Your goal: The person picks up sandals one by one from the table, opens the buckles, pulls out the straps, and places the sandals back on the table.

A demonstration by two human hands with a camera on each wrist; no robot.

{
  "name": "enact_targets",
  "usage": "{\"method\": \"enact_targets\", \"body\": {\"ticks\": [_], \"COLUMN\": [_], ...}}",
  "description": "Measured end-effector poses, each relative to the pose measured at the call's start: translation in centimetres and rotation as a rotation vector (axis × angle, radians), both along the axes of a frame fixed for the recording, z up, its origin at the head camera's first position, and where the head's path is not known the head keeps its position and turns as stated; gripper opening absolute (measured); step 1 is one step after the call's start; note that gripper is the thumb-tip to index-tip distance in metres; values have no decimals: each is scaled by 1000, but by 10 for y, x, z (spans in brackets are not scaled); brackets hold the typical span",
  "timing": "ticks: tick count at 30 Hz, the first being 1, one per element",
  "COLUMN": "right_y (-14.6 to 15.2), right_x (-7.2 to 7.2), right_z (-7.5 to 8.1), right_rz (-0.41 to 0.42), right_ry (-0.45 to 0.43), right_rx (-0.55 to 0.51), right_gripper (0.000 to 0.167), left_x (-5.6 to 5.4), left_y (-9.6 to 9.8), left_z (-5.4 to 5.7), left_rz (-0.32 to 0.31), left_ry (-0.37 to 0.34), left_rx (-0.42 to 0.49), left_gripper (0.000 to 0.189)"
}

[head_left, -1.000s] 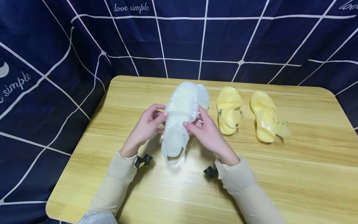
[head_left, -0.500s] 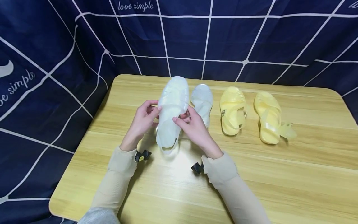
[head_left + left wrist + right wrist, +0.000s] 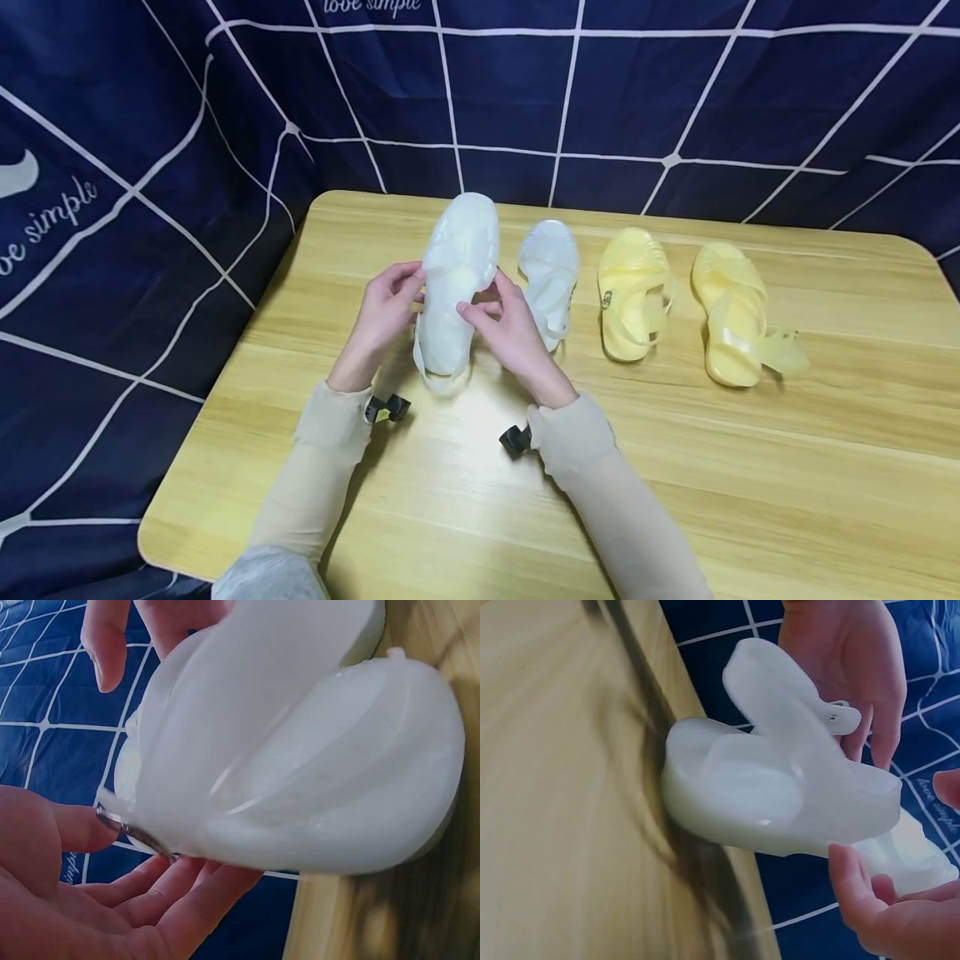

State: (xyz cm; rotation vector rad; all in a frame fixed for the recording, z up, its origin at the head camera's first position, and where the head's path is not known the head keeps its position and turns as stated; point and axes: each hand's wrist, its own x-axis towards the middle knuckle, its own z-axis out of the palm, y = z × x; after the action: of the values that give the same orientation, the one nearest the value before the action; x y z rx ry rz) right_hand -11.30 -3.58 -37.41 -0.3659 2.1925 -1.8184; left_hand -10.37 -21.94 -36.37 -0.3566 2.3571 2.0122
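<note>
Both hands hold a white, translucent jelly sandal [image 3: 447,321], toe toward the table's back edge. My left hand [image 3: 382,312] grips its left edge. In the left wrist view, the fingers [image 3: 191,904] reach under the side of the sandal [image 3: 337,780], close to a metal buckle [image 3: 135,831]. At the right edge, my right hand [image 3: 513,333] has its thumb on the rim and other fingers bent beside it. From the right wrist, the heel and strap of the sandal [image 3: 739,784] show, with that thumb touching its side. A matching white sandal [image 3: 551,267] lies just right.
Farther right lie two yellow jelly sandals, one [image 3: 633,292] with a small dark emblem and the other [image 3: 727,308] with a strap [image 3: 783,350] splayed outward. The wooden table [image 3: 675,483] ends at a dark blue gridded curtain [image 3: 615,100].
Both hands have carried the white sandal leftward and toward the back edge, uncovering the second white sandal it overlapped. The head view has shifted slightly.
</note>
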Motion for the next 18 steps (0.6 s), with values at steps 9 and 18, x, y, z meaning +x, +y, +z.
{"method": "enact_targets", "body": {"ticks": [9,18], "right_y": [0,-2], "right_x": [-5,-6], "right_z": [-13,-24], "right_rz": [-14,-20], "right_ry": [-126,-272], "right_rx": [-102,-204], "right_gripper": [70,74], "left_x": [-5,-8], "left_y": [1,5], "left_z": [-4,-14], "left_rz": [4,41], "left_ry": [-49,-122], "left_rx": [50,105], "left_gripper": [42,44]}}
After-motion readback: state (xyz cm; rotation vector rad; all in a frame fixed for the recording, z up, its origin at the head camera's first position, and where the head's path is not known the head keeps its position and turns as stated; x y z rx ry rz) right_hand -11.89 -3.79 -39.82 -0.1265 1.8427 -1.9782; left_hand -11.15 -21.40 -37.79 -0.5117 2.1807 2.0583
